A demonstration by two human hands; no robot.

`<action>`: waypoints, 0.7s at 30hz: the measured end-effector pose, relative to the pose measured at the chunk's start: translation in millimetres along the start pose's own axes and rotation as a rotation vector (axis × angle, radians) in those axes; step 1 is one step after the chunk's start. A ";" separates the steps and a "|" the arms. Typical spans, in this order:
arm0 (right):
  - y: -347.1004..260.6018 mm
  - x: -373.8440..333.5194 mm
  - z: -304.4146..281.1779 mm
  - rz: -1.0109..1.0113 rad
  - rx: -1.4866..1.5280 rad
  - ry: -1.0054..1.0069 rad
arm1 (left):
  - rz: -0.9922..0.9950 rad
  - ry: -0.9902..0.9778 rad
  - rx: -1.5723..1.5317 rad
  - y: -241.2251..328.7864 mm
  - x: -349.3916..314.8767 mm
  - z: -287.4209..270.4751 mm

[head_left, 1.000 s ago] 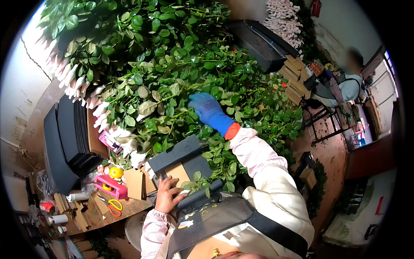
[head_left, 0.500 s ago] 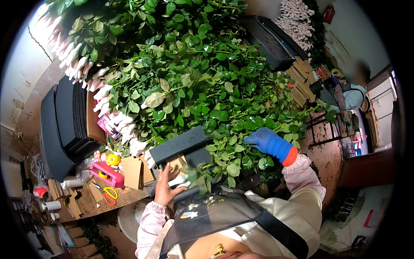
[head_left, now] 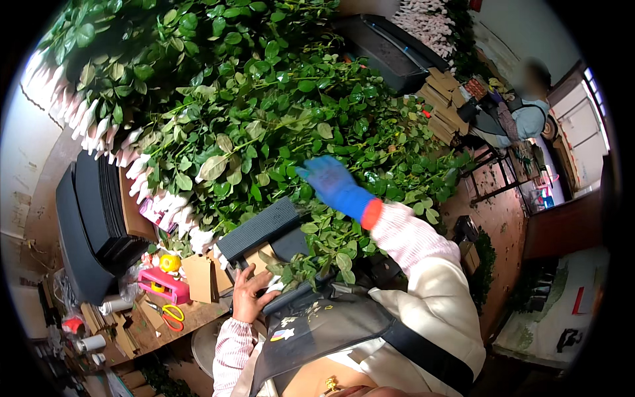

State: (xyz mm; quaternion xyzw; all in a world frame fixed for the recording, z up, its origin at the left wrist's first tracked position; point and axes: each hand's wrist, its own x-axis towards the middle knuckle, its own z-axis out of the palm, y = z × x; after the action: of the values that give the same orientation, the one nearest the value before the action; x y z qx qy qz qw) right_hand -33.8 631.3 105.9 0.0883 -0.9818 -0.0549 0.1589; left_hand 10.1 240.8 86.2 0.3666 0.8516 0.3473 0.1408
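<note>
My bare left hand point(head_left: 249, 295) rests by the near edge of the work table. Its fingers are apart and slightly bent over a cardboard piece point(head_left: 258, 257) and a white-wrapped flower head point(head_left: 273, 284). Leafy stems point(head_left: 305, 264) lie just right of it, beside a ribbed dark grey block point(head_left: 259, 229). My right hand point(head_left: 331, 182), in a blue glove with an orange cuff, reaches over the large heap of leafy green stems point(head_left: 264, 139). Its fingers stretch leftward, slightly blurred, with no stem seen in them.
White-wrapped flower heads point(head_left: 139, 173) line the heap's left side. Dark folded panels point(head_left: 99, 212) stand at left. Nearer lie a pink tape dispenser point(head_left: 165, 286), scissors point(head_left: 173, 316) and cardboard pieces point(head_left: 198, 278). A black bin point(head_left: 383, 49) stands behind. Another person point(head_left: 529, 119) is at far right.
My right hand has swept left and farther over the leaves. My left hand has shifted slightly, its fingers now more bent over the cardboard. The whole view has turned a little.
</note>
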 end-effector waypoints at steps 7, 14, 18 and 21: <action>-8.0 32.9 37.6 -0.078 0.056 -0.510 | -0.037 0.020 -0.013 -2.3 -6.1 3.7; 11.4 -40.5 29.0 -0.125 0.259 -0.566 | -0.045 0.040 -0.064 0.0 -4.3 5.4; 28.9 15.7 -38.0 -0.160 0.159 -0.214 | -0.058 0.034 -0.055 -1.1 -5.5 3.0; 41.5 66.6 -83.2 -0.171 0.064 0.172 | -0.068 0.015 -0.036 0.0 -7.7 0.8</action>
State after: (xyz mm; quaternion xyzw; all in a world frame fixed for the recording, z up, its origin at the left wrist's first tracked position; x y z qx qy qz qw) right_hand -75.8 652.5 210.2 0.1809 -0.9548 -0.0291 0.2341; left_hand 15.8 235.6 85.4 0.3321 0.8583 0.3601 0.1527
